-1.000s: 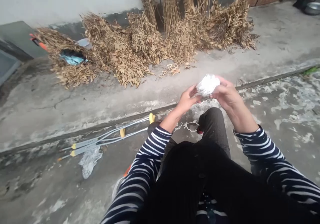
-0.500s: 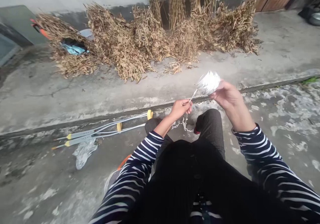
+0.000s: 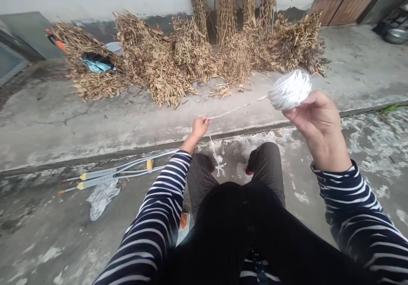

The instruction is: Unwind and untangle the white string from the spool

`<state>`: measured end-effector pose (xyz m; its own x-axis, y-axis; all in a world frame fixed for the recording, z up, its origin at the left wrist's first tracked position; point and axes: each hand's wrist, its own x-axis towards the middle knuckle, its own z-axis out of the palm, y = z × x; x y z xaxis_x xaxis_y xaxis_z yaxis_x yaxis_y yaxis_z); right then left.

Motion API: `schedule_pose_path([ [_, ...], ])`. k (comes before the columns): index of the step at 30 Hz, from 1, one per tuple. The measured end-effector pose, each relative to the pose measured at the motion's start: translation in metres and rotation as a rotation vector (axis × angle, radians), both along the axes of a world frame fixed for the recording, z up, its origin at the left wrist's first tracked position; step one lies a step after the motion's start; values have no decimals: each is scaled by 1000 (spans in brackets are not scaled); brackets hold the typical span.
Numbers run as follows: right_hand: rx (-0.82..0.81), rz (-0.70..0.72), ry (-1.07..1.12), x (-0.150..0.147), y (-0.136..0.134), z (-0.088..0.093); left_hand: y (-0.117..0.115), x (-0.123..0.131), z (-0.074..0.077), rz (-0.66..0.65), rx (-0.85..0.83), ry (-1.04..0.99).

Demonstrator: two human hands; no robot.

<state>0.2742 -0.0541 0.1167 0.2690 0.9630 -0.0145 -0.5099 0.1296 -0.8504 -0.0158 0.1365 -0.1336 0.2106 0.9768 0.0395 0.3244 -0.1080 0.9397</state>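
Note:
A thick ball of white cord (image 3: 290, 90) is gripped in my right hand (image 3: 321, 117), raised at the right with the fingers wrapped behind it. From the ball a twisted white strand (image 3: 237, 108) runs slantwise down to my left hand (image 3: 200, 128), whose fingers are pinched closed on it. Below the left hand the loose end of the strand (image 3: 217, 155) hangs between my knees, tangled near its bottom. The two hands are well apart, with the strand nearly straight between them.
Dried plant bundles (image 3: 165, 64) lean along the wall beyond a low concrete step (image 3: 134, 123). A pair of crutches (image 3: 117, 170) lies on the ground at left, beside a clear plastic bag (image 3: 103, 198). A metal basin (image 3: 397, 35) stands far right.
My hands have moved apart: the right one up and rightward with the ball, the left one leftward. The strand between them has grown much longer.

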Motion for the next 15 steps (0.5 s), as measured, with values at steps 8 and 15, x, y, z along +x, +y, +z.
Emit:
schedule_pose_path([
  [8,141,-12,-96,-18,-20,39,-36,99,9,-290,-236,-12],
  [15,213,-83,-63,32,13,51,-91,71,-2,-369,-378,-157],
])
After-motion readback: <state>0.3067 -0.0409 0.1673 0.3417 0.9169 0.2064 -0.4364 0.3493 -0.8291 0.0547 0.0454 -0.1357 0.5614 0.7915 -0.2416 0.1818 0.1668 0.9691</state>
